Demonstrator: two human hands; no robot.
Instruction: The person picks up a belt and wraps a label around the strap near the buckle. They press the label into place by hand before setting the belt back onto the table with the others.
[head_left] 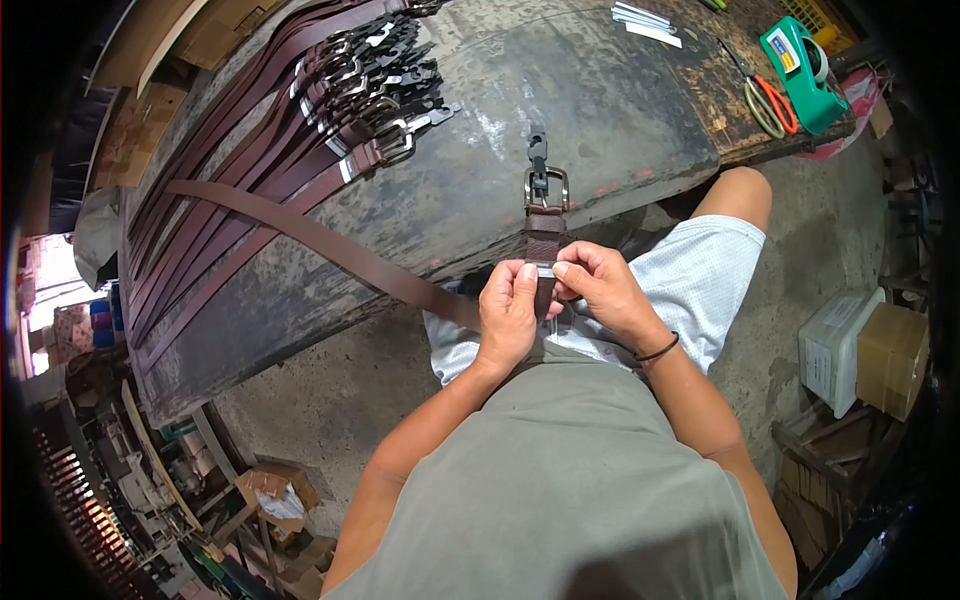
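Observation:
Both hands pinch a dark brown leather belt (544, 222) just below its buckle, over my lap. My left hand (508, 308) grips the strap's left edge, thumb on top. From the right, my right hand (605, 290) presses its thumb and fingers on the same spot, where a small pale band (545, 270) crosses the strap. The belt's metal buckle (546, 190) lies on the table edge, with a black plastic hook (538, 150) attached to it. A long brown strap (330, 250) runs from near my left hand across the table to the left.
Several brown belts (250, 190) lie in a row on the dark table (480, 60), buckles together. At the far right are a green tape dispenser (805, 85), orange-handled scissors (770, 100) and white strips (645, 22). Boxes (890, 350) stand on the floor at right.

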